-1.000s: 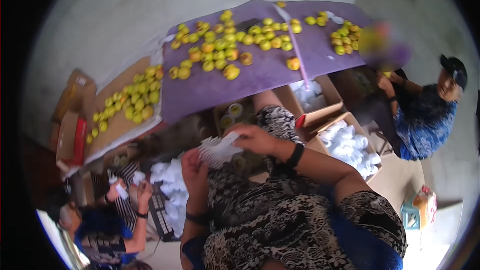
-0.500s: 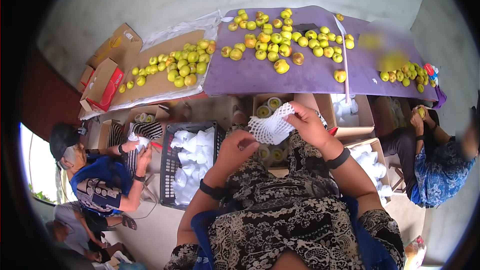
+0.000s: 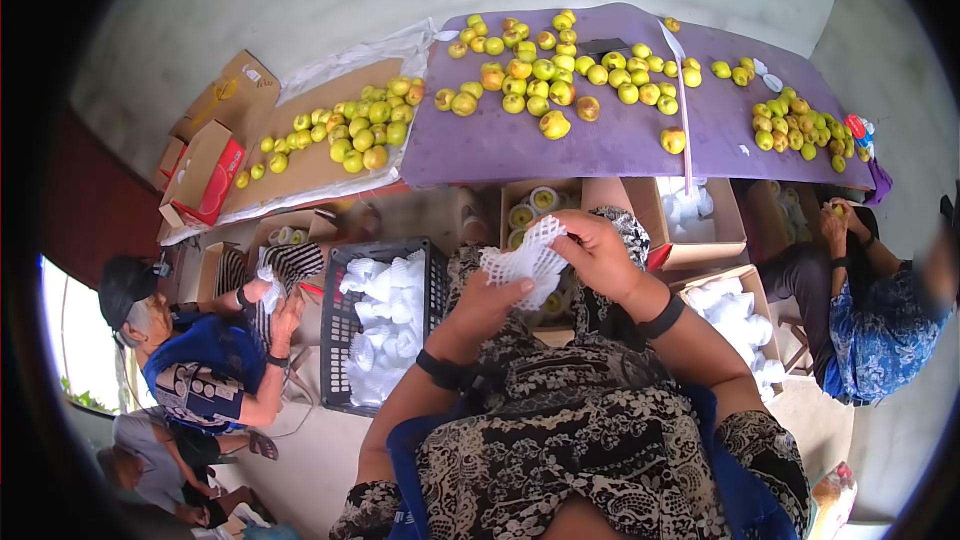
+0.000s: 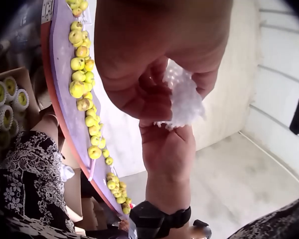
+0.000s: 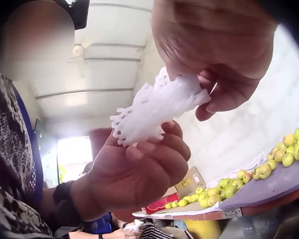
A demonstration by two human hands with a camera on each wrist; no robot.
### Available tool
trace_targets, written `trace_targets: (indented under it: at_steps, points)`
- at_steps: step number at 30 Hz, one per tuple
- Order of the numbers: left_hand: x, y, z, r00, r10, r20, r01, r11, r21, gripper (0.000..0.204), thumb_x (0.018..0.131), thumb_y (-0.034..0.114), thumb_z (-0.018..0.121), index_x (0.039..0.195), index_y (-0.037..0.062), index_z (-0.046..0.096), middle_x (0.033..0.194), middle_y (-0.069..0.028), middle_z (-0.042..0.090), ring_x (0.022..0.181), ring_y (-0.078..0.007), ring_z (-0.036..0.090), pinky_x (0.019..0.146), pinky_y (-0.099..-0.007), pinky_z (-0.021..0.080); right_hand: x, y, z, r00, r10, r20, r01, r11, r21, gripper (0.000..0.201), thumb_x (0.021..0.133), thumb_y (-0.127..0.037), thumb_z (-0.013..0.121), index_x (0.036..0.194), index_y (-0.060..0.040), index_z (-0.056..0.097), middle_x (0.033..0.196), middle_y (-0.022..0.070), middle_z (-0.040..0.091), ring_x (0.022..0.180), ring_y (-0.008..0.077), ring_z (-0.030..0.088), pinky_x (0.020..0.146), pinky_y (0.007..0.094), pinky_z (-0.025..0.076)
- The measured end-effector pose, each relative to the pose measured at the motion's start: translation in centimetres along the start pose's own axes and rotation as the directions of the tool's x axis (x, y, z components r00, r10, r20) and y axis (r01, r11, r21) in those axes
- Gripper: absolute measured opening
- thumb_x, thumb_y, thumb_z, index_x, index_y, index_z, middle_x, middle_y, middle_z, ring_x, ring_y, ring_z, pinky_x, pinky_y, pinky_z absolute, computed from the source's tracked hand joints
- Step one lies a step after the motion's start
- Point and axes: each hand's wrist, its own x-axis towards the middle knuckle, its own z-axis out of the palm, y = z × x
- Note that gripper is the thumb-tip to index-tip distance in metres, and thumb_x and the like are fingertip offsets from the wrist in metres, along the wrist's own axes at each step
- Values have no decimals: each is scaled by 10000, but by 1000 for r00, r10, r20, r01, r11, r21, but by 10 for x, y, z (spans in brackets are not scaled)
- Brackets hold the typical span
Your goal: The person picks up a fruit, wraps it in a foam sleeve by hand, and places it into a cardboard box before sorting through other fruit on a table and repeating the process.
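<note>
A white foam net sleeve (image 3: 525, 262) is held between both hands above the lap. The left hand (image 3: 484, 310) grips its lower left end, thumb laid over the foam. At its upper right end the right hand (image 3: 600, 252) pinches the net with thumb and fingers. In the right wrist view the sleeve (image 5: 149, 107) stretches from the left hand's curled fingers (image 5: 154, 167) up to the right hand (image 5: 219, 59). In the left wrist view the foam (image 4: 185, 99) is partly hidden by the left hand (image 4: 159, 55). No fruit shows inside the sleeve.
A purple table (image 3: 460, 155) with many yellow-green fruits lies ahead. Beneath stand a box of sleeved fruits (image 3: 543, 201) and boxes of white foam (image 3: 735, 315). A black crate (image 3: 335, 340) of foam nets stands left. Seated people (image 3: 215, 360) are at both sides.
The head view has swung and steadied. Since half a second ago, the left hand has closed around the sleeve's lower end, and both hands with the sleeve sit slightly further left.
</note>
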Motion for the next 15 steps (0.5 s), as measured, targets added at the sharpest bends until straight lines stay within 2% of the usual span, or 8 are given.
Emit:
trace_targets:
  at_steps: [1,2,5,7,8,10,13,15]
  points:
    - [0,0,-3,997,-50,66,46,997,58,470,873,90,620,1305,24,446,1224,-110,592,1077,-234,607,947,-385,483,0,1,-1,1000,-4,-10,4,1000,-11,204,893,-20,581,1091,0,627,972,120,651,867,210,633,776,314,499]
    - [0,0,-3,997,-46,64,42,997,58,470,873,90,620,1305,24,446,1224,-110,592,1077,-234,607,947,-385,483,1,2,-2,1000,-11,-19,10,1000,-23,205,892,-17,581,1091,1,625,985,123,653,884,215,634,784,321,500]
    - [-2,4,7,996,33,87,-33,999,7,394,913,117,572,1289,67,466,1202,-114,611,1068,-237,615,926,-411,499,2,7,-4,999,-27,21,27,999,-44,206,889,-8,575,1089,-7,625,994,128,650,919,249,634,804,334,497]
    - [-6,9,15,996,11,-87,-30,975,-221,267,925,112,581,1176,88,493,1131,-93,617,986,-196,626,773,-326,530,3,3,-2,995,-93,46,96,991,-87,214,885,2,568,1091,-9,623,996,130,649,924,265,631,814,339,493]
    - [-6,7,11,996,10,-86,-29,975,-221,267,925,112,581,1176,88,493,1131,-93,617,986,-196,626,773,-326,530,3,0,-2,985,-155,77,164,978,-130,222,880,12,561,1092,-11,621,998,131,647,929,281,628,824,344,490]
    - [-3,2,-4,999,23,-33,-29,980,-196,216,940,111,566,1146,115,500,1099,-79,619,901,-161,626,640,-281,507,4,-5,-6,985,-146,98,157,979,-126,238,881,29,549,1103,-13,624,1022,119,638,944,272,622,837,333,483]
    - [-3,-4,-21,1000,-14,18,17,984,-177,261,945,121,564,1192,111,479,1072,-50,619,831,-137,618,587,-252,478,6,0,-12,982,-158,104,171,976,-134,258,881,49,535,1115,-16,624,1038,105,628,952,253,614,845,321,475]
    - [-5,-2,-35,997,-65,43,71,987,-145,278,949,134,565,1211,114,476,1091,-47,613,862,-131,612,624,-257,481,6,2,-15,981,-178,83,189,970,-150,261,880,51,533,1117,-16,621,1029,102,627,945,243,612,840,319,474]
